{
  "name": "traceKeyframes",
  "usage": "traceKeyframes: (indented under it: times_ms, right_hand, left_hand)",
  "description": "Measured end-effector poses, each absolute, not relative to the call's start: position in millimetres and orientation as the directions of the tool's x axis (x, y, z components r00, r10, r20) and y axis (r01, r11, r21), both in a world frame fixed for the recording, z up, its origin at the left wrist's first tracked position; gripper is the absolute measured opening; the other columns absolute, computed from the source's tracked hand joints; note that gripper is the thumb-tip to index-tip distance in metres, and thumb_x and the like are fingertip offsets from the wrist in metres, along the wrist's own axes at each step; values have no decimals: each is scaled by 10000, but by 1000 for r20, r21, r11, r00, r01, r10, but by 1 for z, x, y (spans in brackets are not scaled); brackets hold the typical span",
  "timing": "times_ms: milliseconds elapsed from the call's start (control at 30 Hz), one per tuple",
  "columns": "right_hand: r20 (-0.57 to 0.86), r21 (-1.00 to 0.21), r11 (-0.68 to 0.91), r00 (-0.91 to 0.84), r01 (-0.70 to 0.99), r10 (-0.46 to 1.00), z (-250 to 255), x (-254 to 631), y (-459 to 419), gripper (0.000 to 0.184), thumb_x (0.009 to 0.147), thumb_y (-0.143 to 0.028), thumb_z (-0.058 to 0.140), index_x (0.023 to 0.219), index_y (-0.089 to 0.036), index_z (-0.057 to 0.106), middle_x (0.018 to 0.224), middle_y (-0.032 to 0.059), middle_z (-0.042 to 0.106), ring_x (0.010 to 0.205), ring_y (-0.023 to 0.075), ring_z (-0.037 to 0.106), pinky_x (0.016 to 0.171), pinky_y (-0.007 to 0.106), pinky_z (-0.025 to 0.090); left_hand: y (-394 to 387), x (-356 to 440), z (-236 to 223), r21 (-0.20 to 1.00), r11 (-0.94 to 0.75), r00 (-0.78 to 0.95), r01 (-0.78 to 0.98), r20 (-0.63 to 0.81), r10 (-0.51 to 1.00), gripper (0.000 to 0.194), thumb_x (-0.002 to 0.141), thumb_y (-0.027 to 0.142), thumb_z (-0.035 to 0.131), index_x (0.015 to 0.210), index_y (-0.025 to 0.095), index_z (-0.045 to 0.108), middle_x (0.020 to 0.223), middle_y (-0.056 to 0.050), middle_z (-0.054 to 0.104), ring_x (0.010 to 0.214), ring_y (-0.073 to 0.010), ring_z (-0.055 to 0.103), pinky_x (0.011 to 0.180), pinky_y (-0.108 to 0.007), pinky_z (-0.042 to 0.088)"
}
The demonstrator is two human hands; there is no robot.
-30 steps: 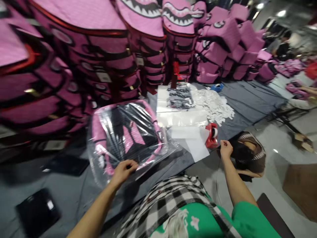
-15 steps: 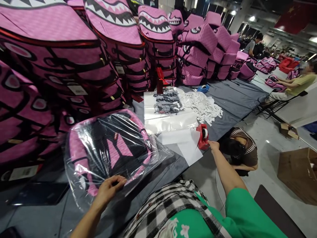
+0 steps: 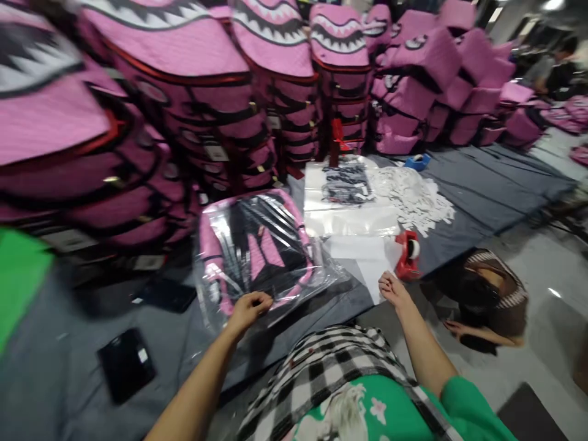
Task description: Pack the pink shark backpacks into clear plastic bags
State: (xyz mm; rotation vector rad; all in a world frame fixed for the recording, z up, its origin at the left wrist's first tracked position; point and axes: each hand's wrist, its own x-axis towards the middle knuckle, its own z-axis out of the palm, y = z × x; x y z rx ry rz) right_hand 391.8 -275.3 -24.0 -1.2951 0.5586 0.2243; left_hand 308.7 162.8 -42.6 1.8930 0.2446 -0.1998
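The pink-and-black backpack is inside its clear plastic bag, right end loose. The left hand curls at the near edge, the right hand by the red tape dispenser; both grips unclear.

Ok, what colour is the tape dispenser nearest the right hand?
Red: the tape dispenser by the right hand, seen best in the head view.

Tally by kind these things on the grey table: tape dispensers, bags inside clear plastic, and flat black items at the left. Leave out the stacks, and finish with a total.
Tape dispensers, one red and one blue: 2
Bag inside clear plastic: 1
Flat black items, one upper and one lower: 2
Total: 5
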Motion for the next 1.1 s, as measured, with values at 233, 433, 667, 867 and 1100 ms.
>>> traceKeyframes:
  times_ms: [233, 433, 667, 867, 1100]
  right_hand:
    - [-127, -984, -176, 579, 29, 806, 47, 423, -129, 420, 876, -552, 680, 787, -202, 465, 655, -63, 380, 581, 95, 309, 550, 220, 268]
    - [-424, -408, -433, 253, 804, 869, 47, 456, -19, 225, 847, -307, 738, 738, -212, 566, 666, -45, 547, 636, 118, 465, 574, 262, 212]
    - [-367, -192, -556, 466, 809, 805, 22, 470, -10, 315, 782, -394, 839, 933, -215, 628, 847, 45, 681, 780, 203, 620, 606, 254, 291]
    - [-275, -284, -556, 489, 781, 828, 14, 438, -39, 206, 925, -355, 717, 1027, -211, 610, 1013, 46, 640, 899, 175, 612, 681, 238, 359]
    - [-298, -476, -564, 480, 675, 825, -10, 434, -41, 337, 787, -355, 861, 951, -193, 615, 928, 6, 552, 837, 158, 562, 675, 230, 346]
  left_hand:
    - [168, 310, -65, 874, -390, 956, 290, -251, 150, 251, 679, 400, 679, 587, 168, 655, 686, -48, 670, 678, -167, 597, 670, -276, 475]
    - [163, 309, -68, 844, -462, 961, 273, -215, 175, 163, 718, 312, 676, 651, 168, 709, 767, -38, 717, 760, -170, 626, 758, -283, 478]
    - [164, 310, -62, 800, -535, 961, 272, -200, 190, 120, 733, 240, 678, 643, 173, 719, 768, -27, 729, 807, -179, 629, 824, -309, 453]
    - [159, 312, -52, 761, -593, 964, 265, -194, 182, 134, 768, 223, 683, 643, 175, 702, 868, -46, 744, 948, -230, 635, 929, -378, 446]
    - [185, 271, -35, 640, -765, 997, 76, -34, 71, 124, 805, 290, 764, 802, 189, 693, 1373, -90, 611, 1413, -346, 363, 1169, -536, 248]
